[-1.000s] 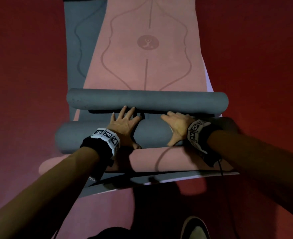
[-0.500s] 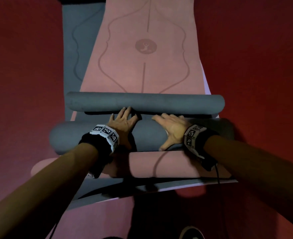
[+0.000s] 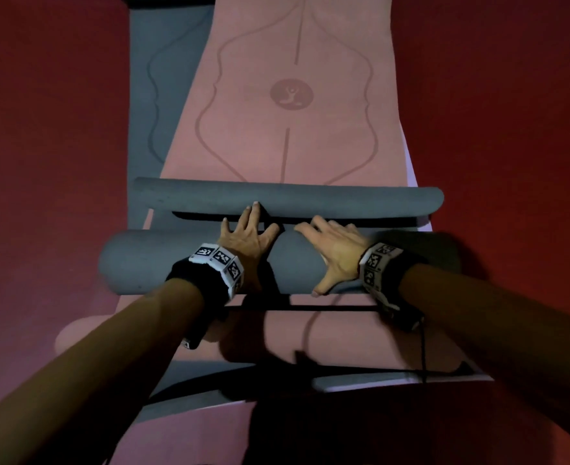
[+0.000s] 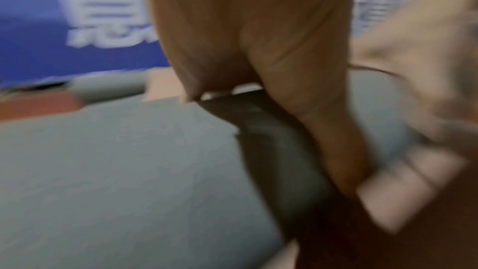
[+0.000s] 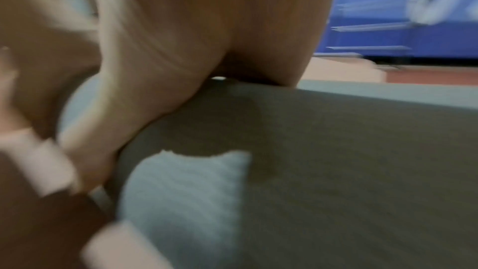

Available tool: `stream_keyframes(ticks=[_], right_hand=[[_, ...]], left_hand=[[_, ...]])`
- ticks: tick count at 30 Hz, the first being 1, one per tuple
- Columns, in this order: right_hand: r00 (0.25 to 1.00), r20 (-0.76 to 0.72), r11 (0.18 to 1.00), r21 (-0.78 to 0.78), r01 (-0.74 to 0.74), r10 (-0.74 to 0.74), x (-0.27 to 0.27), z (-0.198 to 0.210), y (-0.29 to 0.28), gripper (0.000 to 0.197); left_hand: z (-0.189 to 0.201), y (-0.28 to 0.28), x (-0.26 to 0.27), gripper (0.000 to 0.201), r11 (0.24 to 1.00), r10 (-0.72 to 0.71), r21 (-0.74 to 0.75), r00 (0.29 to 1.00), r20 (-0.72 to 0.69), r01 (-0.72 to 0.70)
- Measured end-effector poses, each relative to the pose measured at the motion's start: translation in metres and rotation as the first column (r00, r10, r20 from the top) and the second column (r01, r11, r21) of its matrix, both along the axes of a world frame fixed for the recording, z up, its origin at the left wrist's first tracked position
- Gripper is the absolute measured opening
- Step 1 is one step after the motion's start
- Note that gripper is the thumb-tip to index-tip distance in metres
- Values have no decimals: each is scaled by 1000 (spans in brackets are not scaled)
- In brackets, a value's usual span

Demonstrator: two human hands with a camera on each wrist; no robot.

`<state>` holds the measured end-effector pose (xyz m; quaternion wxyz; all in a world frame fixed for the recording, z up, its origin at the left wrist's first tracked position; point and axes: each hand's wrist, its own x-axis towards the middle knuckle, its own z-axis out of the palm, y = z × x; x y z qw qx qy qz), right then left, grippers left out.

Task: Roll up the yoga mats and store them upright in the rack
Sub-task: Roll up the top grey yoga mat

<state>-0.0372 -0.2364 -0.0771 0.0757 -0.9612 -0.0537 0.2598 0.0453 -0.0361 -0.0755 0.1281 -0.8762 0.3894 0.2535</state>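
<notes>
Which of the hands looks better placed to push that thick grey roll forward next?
Neither clearly; if one, the left hand. Both lie flat on the thick grey roll, but the left one's fingertips already reach the thinner grey roll ahead. The right hand sits nearer the middle.

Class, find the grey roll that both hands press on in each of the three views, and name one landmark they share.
Head: grey roll lies across the lower middle, under both hands.
Left wrist: fills the lower left, below the left hand.
Right wrist: fills the lower right, below the right hand.
Shared landmark: the pink mat.
</notes>
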Motion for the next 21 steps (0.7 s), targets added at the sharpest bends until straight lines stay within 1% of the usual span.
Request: stream_keyframes(ticks=[3,5,8,11,14,16,18,20,21], right_hand=[[998,-23,994,96,58,-56,12,7,-3,119],[996,-28,991,107,85,-83,11,9,-2,117],[992,-58,986,121,117,-111,10,11,-2,114],[989,-97,984,125,124,-113,5,15,1,111],[991,-88,989,102,108,-100,-6,12,4,110],[987,-122,988,101,119,-106,-10,13,5,111],[980,-163,983,124,134,-113,-13,12,6,111],[973,-206,978,154,141,-108,-20,8,8,108],[969,-220,974,167,150,-112,-23,6,9,106]], left_hand=[[-7,0,-16,119,996,-47,-67,986,159,58],[-10,-2,-22,122,995,-35,-90,983,180,52],[-6,-3,-17,125,996,-12,-89,993,120,23],[-1,0,-19,124,996,-24,-86,996,91,31],[-3,4,-29,117,996,-5,-92,998,70,12],[-3,4,-35,112,995,2,-97,999,54,3],[-2,6,-39,110,997,-1,-82,1000,-4,1],[-2,10,-44,109,998,-12,-60,997,-76,7],[-3,12,-45,110,998,-21,-61,996,-90,15]])
